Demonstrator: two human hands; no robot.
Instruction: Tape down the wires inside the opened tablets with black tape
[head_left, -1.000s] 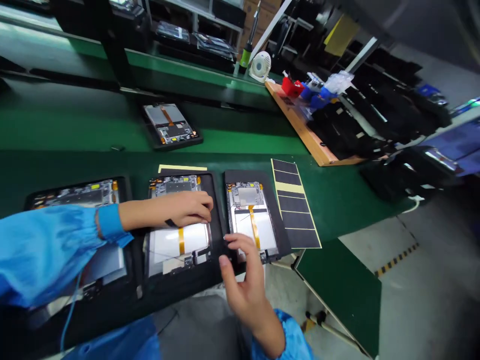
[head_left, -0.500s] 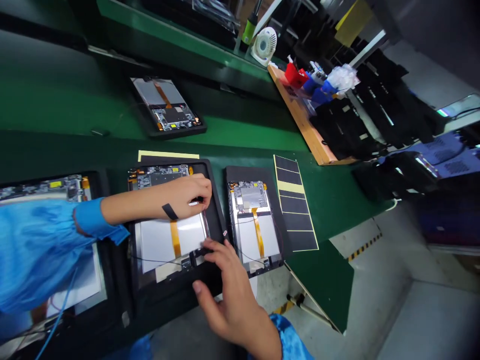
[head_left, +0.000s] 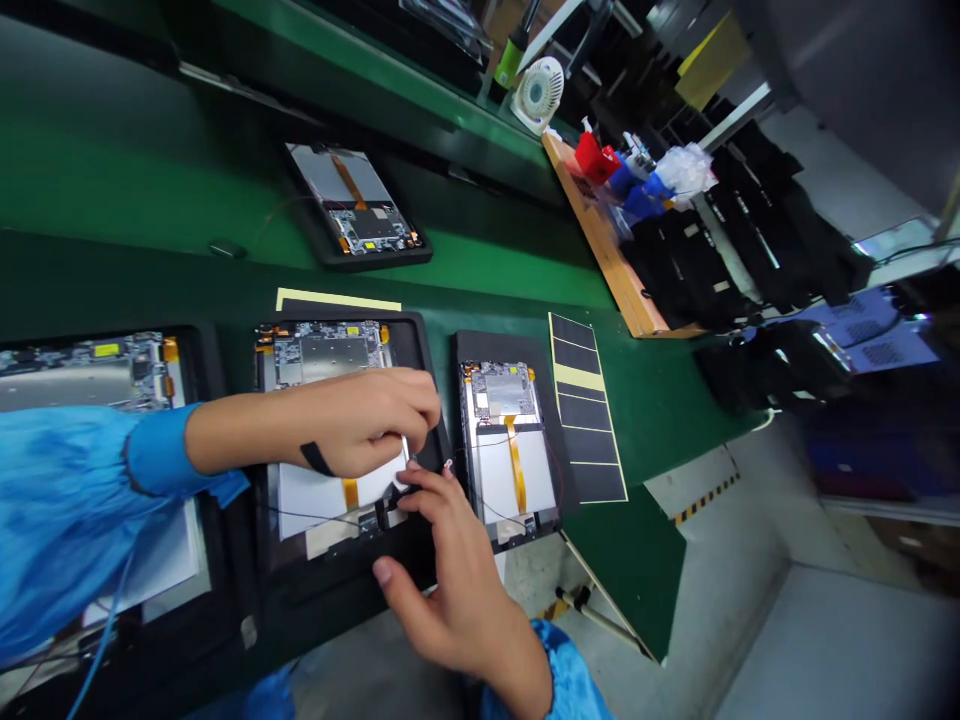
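Note:
An opened tablet (head_left: 315,500) with a bare circuit board, an orange ribbon cable and thin wires lies in a black foam tray (head_left: 431,385). Across it reaches my left hand (head_left: 379,415), fingers pinched together at the tablet's right edge; whatever lies between them is hidden. A small black strip (head_left: 316,458) sticks to that wrist. My right hand (head_left: 457,590) is at the tray's lower right corner, thumb and fingers apart, fingertips at the tablet's edge. Just to the right, a second opened tablet (head_left: 534,465) rests on black foam.
Black adhesive strips on a yellow backing sheet (head_left: 591,378) lie at the right. Another opened tablet (head_left: 94,390) is partly under my left sleeve. Farther back is one more tablet (head_left: 367,225) in a tray. A white fan (head_left: 538,92) and a wooden board (head_left: 600,245) stand beyond.
My left hand has moved down along the tablet's right edge, closer to my right hand, uncovering more of the circuit board. My right hand has shifted slightly left. The view has tilted a little.

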